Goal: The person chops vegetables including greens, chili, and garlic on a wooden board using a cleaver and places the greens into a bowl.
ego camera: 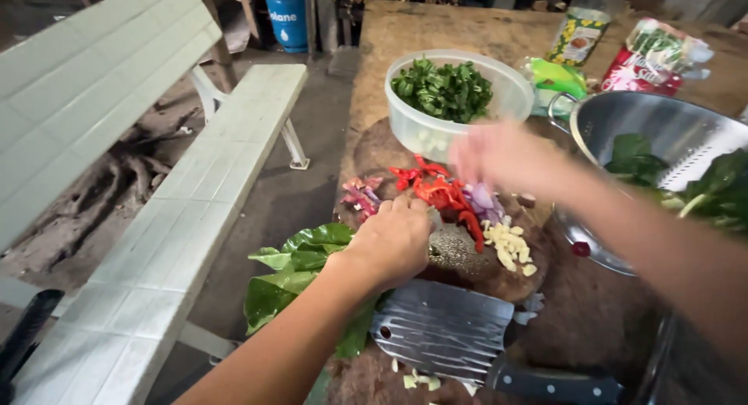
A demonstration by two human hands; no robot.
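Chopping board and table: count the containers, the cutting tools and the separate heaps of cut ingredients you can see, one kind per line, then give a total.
Containers: 2, the clear plastic tub of chopped greens and the metal colander.
Cutting tools: 1, the cleaver.
Heaps on the board: 3, red chilli, purple shallot, chopped garlic.
Total: 6

A single head-worn camera looks steeply down, close over a wooden table (436, 38). It faces forward along the tabletop, a white bench (195, 187) at left.
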